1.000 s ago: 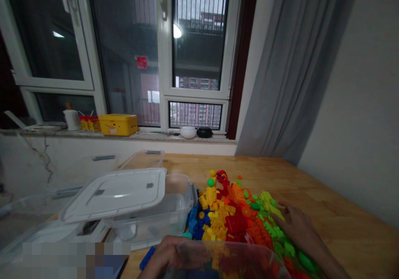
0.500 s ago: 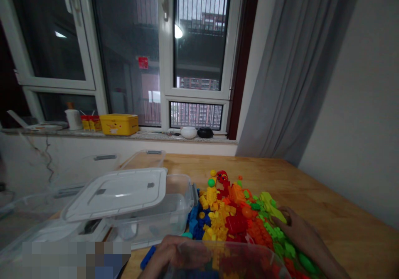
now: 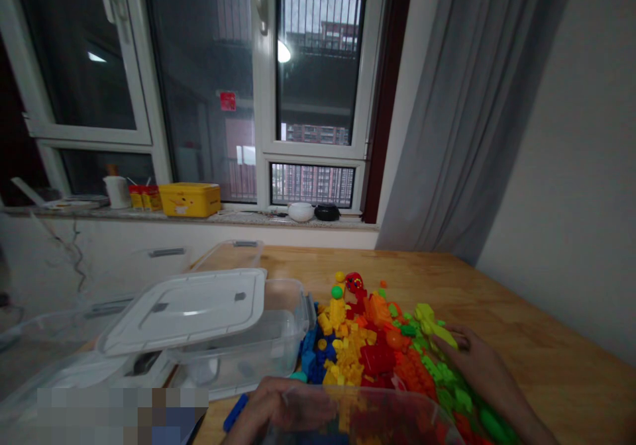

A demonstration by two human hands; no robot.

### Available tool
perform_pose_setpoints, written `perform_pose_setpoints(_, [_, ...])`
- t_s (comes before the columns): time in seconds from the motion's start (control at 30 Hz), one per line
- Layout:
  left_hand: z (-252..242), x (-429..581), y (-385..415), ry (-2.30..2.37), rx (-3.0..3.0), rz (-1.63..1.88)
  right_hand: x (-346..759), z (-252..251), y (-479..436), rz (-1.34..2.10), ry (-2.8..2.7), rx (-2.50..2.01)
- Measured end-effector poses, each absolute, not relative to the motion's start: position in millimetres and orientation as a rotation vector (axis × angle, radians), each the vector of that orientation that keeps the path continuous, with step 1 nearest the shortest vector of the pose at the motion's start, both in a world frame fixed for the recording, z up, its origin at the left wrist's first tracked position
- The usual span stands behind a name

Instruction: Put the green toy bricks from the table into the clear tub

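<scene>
My left hand (image 3: 278, 405) is closed around the near-left wall of a clear plastic box (image 3: 392, 398) at the bottom of the view. Through its wall, yellow, red and orange pieces show blurred. On the right, my right hand (image 3: 472, 359) has its thumb and curled fingers on a lime-green toy block (image 3: 432, 322) at the edge of the pile. The pile lies sorted roughly by colour: blue blocks (image 3: 311, 352), yellow blocks (image 3: 348, 352), red blocks (image 3: 375, 359), orange blocks (image 3: 415, 369) and green blocks (image 3: 447, 379). A loose blue block (image 3: 235, 413) lies beside my left hand.
Left of the pile stands another clear box (image 3: 248, 359) with a white lid (image 3: 199, 306) lying tilted across it. More clear containers (image 3: 74, 322) are farther left. The wooden table (image 3: 527, 326) reaches toward a grey curtain (image 3: 462, 114). A yellow box (image 3: 189, 200) sits on the windowsill.
My right thumb has shifted slightly up and left over the lime-green block. My left hand and the clear box stay almost where they were.
</scene>
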State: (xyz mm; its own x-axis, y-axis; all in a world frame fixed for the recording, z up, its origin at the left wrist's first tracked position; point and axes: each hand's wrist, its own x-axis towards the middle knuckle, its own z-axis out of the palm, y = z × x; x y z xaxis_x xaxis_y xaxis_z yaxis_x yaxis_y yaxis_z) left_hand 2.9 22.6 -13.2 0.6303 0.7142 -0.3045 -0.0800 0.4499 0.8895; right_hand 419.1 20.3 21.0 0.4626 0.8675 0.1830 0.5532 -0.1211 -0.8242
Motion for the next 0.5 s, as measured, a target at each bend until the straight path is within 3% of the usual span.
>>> perform_pose_setpoints(0.2, [0.0,2.2,19.7,0.681,0.989,0.529,413.0,38.5,11.2,0.675,-1.046,-1.718])
perform_pose_setpoints(0.5, [2.4,11.9,21.2,0.805,1.03,0.484,424.9,30.4,13.2,0.693,-0.93,-1.617])
